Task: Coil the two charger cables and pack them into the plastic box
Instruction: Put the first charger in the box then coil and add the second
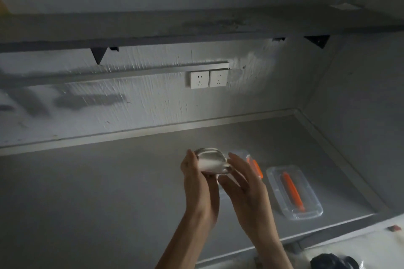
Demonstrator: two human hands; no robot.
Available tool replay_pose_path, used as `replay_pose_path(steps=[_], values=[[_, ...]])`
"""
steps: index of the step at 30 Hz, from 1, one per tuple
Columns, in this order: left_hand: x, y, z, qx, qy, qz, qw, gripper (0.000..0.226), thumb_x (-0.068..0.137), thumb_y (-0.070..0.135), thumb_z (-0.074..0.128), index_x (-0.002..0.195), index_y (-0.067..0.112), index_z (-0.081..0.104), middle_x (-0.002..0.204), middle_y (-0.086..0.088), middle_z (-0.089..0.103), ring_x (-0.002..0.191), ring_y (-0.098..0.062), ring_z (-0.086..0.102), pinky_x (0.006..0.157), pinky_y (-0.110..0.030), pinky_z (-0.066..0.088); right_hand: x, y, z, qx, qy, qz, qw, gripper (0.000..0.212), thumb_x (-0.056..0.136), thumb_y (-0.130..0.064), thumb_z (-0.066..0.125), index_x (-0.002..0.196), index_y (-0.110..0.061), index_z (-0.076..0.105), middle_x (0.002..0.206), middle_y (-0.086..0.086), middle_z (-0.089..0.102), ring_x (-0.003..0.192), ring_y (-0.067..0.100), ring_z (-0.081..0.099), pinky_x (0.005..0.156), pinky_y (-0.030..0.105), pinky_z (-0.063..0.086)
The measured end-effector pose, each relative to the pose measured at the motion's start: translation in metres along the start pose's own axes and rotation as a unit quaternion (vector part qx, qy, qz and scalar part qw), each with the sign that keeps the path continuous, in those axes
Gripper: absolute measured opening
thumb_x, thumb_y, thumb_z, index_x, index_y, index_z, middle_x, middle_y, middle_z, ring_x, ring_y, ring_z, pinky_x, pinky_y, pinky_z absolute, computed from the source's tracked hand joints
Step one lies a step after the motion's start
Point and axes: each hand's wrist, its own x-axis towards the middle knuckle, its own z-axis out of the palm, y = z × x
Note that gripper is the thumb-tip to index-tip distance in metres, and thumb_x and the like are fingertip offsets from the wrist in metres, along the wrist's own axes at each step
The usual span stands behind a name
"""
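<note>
I see a white coiled cable (211,162) blurred pale, a clear plastic lid (294,192) with an orange strip — a second orange strip on the clear plastic box (251,160). Grey desktop (109,192), white twin wall sockets (208,78), whitish wall (131,98) smeared with dark grey — streaky.

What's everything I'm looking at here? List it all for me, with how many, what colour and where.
Coiled cable: one, white, held up between both hands above the counter.
Plastic box: one, clear with an orange strip, on the counter, mostly hidden behind the right hand.
Plastic lid: one, clear with an orange strip, lying on the counter to the right.
Counter: one, grey, across the lower frame.
Wall sockets: two, white, side by side on the back wall.
Shelf: one, grey, above the sockets.
Dark object: one, black, bottom right corner, unclear.
Left hand: one, gripping the coil.
Right hand: one, fingers spread at the coil.
</note>
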Motion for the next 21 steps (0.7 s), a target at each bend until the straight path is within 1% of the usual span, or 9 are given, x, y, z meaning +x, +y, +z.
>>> replay_pose_path(steps=[2, 3, 5, 9, 13, 15, 17, 19, 21], values=[[-0.004, -0.018, -0.005, 0.076, -0.003, -0.002, 0.997, 0.042, 0.095, 0.044, 0.05, 0.12, 0.01, 0.047, 0.103, -0.022, 0.067, 0.088, -0.029, 0.064, 0.075, -0.038, 0.05, 0.002, 0.019, -0.01, -0.168, -0.014, -0.017, 0.986, 0.062, 0.084, -0.015, 0.073, 0.13, -0.047, 0.048, 0.117, -0.047, 0.049, 0.101, -0.014, 0.06, 0.081, 0.006, 0.05], [-0.005, -0.027, -0.007, 0.102, -0.008, -0.011, 0.995, 0.028, 0.098, 0.036, 0.048, 0.116, 0.014, 0.048, 0.098, -0.016, 0.069, 0.084, -0.024, 0.065, 0.073, -0.035, 0.05, 0.002, 0.027, -0.016, -0.25, -0.03, -0.027, 0.968, 0.066, 0.084, -0.019, 0.074, 0.134, -0.049, 0.043, 0.119, -0.049, 0.042, 0.102, -0.011, 0.06, 0.083, 0.01, 0.051], [-0.007, -0.043, -0.013, 0.15, -0.024, -0.047, 0.987, 0.019, 0.099, 0.031, 0.046, 0.112, 0.018, 0.053, 0.092, -0.008, 0.071, 0.081, -0.019, 0.066, 0.075, -0.032, 0.05, 0.001, 0.043, -0.028, -0.325, -0.057, -0.026, 0.944, 0.063, 0.084, -0.027, 0.073, 0.134, -0.049, 0.041, 0.121, -0.039, 0.045, 0.103, -0.005, 0.061, 0.084, 0.017, 0.052], [0.001, -0.064, -0.022, 0.176, -0.039, -0.132, 0.975, 0.026, 0.099, 0.028, 0.047, 0.115, 0.013, 0.059, 0.103, -0.014, 0.072, 0.087, -0.021, 0.069, 0.075, -0.031, 0.055, 0.009, 0.073, -0.059, -0.333, -0.123, 0.044, 0.934, 0.057, 0.079, -0.049, 0.071, 0.129, -0.052, 0.044, 0.114, -0.034, 0.05, 0.095, -0.003, 0.06, 0.081, 0.02, 0.049], [0.02, -0.088, -0.021, 0.217, -0.033, -0.158, 0.963, 0.032, 0.099, 0.025, 0.05, 0.118, 0.002, 0.059, 0.112, -0.021, 0.071, 0.1, -0.03, 0.07, 0.082, -0.034, 0.06, 0.041, 0.112, -0.09, -0.237, -0.113, 0.111, 0.958, 0.043, 0.08, -0.032, 0.075, 0.115, -0.049, 0.054, 0.099, -0.02, 0.068, 0.086, -0.003, 0.067, 0.071, 0.017, 0.051], [0.035, -0.103, -0.014, 0.276, -0.008, -0.154, 0.949, 0.033, 0.097, 0.03, 0.054, 0.111, 0.002, 0.063, 0.109, -0.022, 0.071, 0.091, -0.03, 0.073, 0.082, -0.036, 0.06, 0.066, 0.135, -0.102, -0.207, -0.092, 0.117, 0.967, 0.036, 0.083, -0.023, 0.073, 0.103, -0.048, 0.056, 0.094, -0.014, 0.072, 0.083, -0.005, 0.067, 0.07, 0.02, 0.05], [0.054, -0.115, -0.003, 0.325, 0.035, -0.151, 0.933, 0.03, 0.096, 0.033, 0.055, 0.098, 0.005, 0.066, 0.098, -0.022, 0.071, 0.07, -0.025, 0.073, 0.072, -0.032, 0.062, 0.092, 0.155, -0.11, -0.214, -0.108, 0.128, 0.962, 0.034, 0.085, -0.021, 0.072, 0.098, -0.049, 0.057, 0.096, -0.007, 0.074, 0.081, -0.004, 0.067, 0.068, 0.018, 0.05], [0.085, -0.128, 0.0, 0.365, 0.067, -0.141, 0.918, 0.036, 0.094, 0.04, 0.056, 0.093, 0.008, 0.07, 0.087, -0.017, 0.073, 0.06, -0.021, 0.071, 0.066, -0.031, 0.062, 0.118, 0.171, -0.115, -0.234, -0.168, 0.135, 0.948, 0.028, 0.083, -0.028, 0.073, 0.103, -0.043, 0.061, 0.103, -0.009, 0.072, 0.079, -0.005, 0.065, 0.07, 0.012, 0.048], [0.117, -0.138, 0.0, 0.403, 0.068, -0.147, 0.901, 0.046, 0.091, 0.047, 0.057, 0.099, 0.005, 0.073, 0.088, -0.013, 0.076, 0.06, -0.017, 0.07, 0.067, -0.032, 0.061, 0.144, 0.185, -0.115, -0.304, -0.218, 0.097, 0.922, 0.039, 0.08, -0.033, 0.075, 0.117, -0.03, 0.061, 0.108, -0.01, 0.068, 0.091, 0.001, 0.065, 0.079, 0.018, 0.05]])
